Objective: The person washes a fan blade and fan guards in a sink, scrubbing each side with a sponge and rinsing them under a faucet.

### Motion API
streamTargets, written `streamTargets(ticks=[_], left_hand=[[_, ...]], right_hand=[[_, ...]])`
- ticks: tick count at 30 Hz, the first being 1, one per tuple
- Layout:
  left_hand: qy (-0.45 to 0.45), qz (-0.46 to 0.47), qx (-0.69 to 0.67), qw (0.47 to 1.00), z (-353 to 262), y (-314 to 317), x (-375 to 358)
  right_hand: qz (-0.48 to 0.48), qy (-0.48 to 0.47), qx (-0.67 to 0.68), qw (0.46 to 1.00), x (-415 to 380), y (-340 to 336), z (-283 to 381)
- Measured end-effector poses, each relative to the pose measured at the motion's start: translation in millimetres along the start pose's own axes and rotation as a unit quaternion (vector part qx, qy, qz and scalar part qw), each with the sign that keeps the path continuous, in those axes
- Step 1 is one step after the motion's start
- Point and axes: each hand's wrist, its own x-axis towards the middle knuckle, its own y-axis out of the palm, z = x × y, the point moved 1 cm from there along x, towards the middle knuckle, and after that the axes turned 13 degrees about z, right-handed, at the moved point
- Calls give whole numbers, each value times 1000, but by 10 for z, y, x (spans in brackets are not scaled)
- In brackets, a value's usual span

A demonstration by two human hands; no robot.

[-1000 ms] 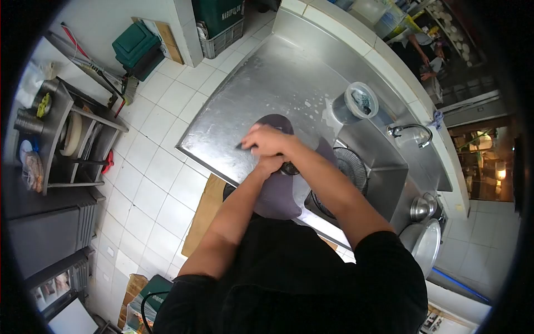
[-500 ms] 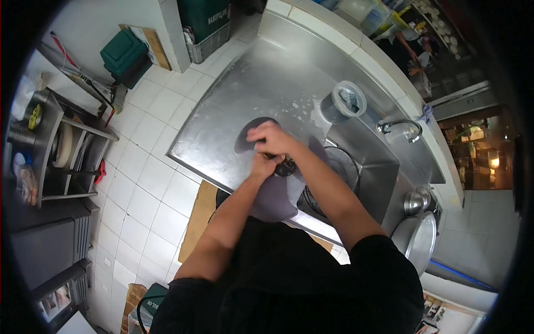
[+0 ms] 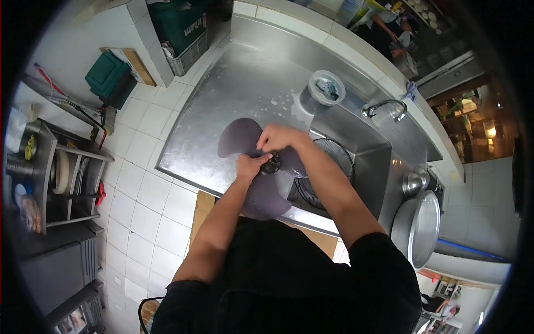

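Note:
A purple, see-through fan blade [image 3: 239, 138] with three broad wings and a dark hub [image 3: 271, 163] lies over the steel counter near its front edge. My left hand [image 3: 251, 165] grips it at the hub, thumb and fingers closed against the dark centre. Just above the hub is my right hand [image 3: 281, 138], fingers curled in, close to the base of the upper wings. Whatever it pinches, if anything, is hidden. One wing reaches down toward my black shirt, and another passes behind my right forearm.
The sink [image 3: 364, 161] on the right holds a black wire fan guard [image 3: 336, 158]. Behind it stand a tub [image 3: 320, 94] with dark, wet contents and a curved faucet [image 3: 389, 106]. Metal bowls [image 3: 413, 183] and a large basin [image 3: 425, 228] sit farther right. Shelves [image 3: 78, 178] stand left.
My right hand has shifted off the upper-left wing toward the hub, uncovering more of that wing. My left hand stays at the hub. The whole view has shifted slightly.

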Motion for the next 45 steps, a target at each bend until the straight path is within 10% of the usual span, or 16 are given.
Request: streamTargets(ticks=[19, 23, 26, 31, 33, 37, 41, 45], left_hand=[[23, -77, 130, 988, 32, 65, -65], [32, -69, 109, 991, -67, 84, -144], [27, -104, 98, 989, 71, 104, -47], [59, -100, 61, 991, 38, 121, -64], [41, -90, 56, 993, 123, 138, 0], [38, -105, 88, 990, 127, 133, 60], [-19, -83, 105, 991, 26, 123, -23], [9, -122, 137, 983, -55, 119, 7]], right_hand=[[-214, -36, -43, 975, -760, 813, -233], [-345, 6, -119, 931, -831, 1156, -286], [-588, 113, -21, 801, -865, 1381, -349], [-421, 60, -169, 889, -702, 1418, -679], [-433, 291, -33, 853, -664, 1065, -849], [-364, 11, -210, 907, -633, 1181, -635], [-372, 258, -129, 883, -633, 752, -721], [-353, 59, -269, 894, -503, 846, -731]])
